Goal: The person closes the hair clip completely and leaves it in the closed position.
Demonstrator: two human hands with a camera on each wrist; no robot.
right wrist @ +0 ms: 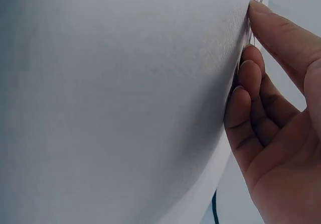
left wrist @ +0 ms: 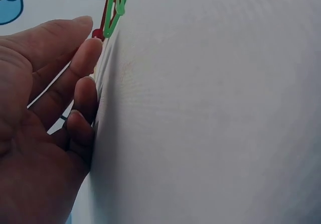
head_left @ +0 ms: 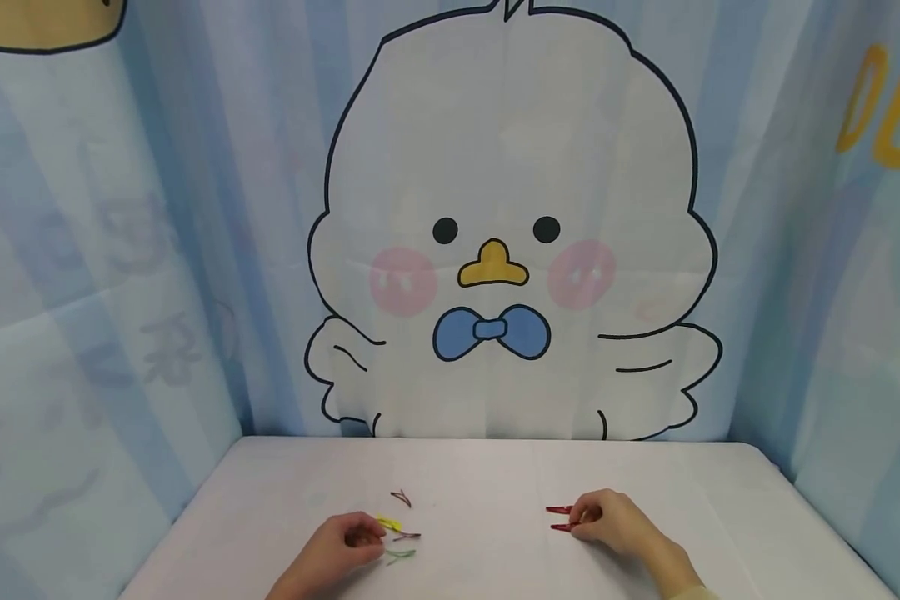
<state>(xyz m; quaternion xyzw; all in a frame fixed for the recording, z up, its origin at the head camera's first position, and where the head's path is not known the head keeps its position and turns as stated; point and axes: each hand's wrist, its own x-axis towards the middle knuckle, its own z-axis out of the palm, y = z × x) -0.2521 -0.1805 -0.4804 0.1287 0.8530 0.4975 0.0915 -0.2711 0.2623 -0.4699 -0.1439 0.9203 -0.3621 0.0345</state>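
At the table's left part, my left hand (head_left: 345, 537) rests with loosely curled fingers beside several snap hair clips. Right by its fingertips lies a yellow hair clip (head_left: 389, 523); a dark red hair clip (head_left: 407, 536) and a green hair clip (head_left: 401, 553) lie just beyond. In the left wrist view, thumb and forefinger stand apart near the green clip (left wrist: 115, 13). Further back is a brownish-red hair clip (head_left: 401, 498). My right hand (head_left: 607, 521) touches two red hair clips (head_left: 558, 509) lying side by side, its fingers covering their right ends.
A white cloth covers the table (head_left: 487, 479). Behind it hangs a curtain (head_left: 510, 167) printed with a large white cartoon bird, and blue striped curtains (head_left: 67, 375) enclose both sides.
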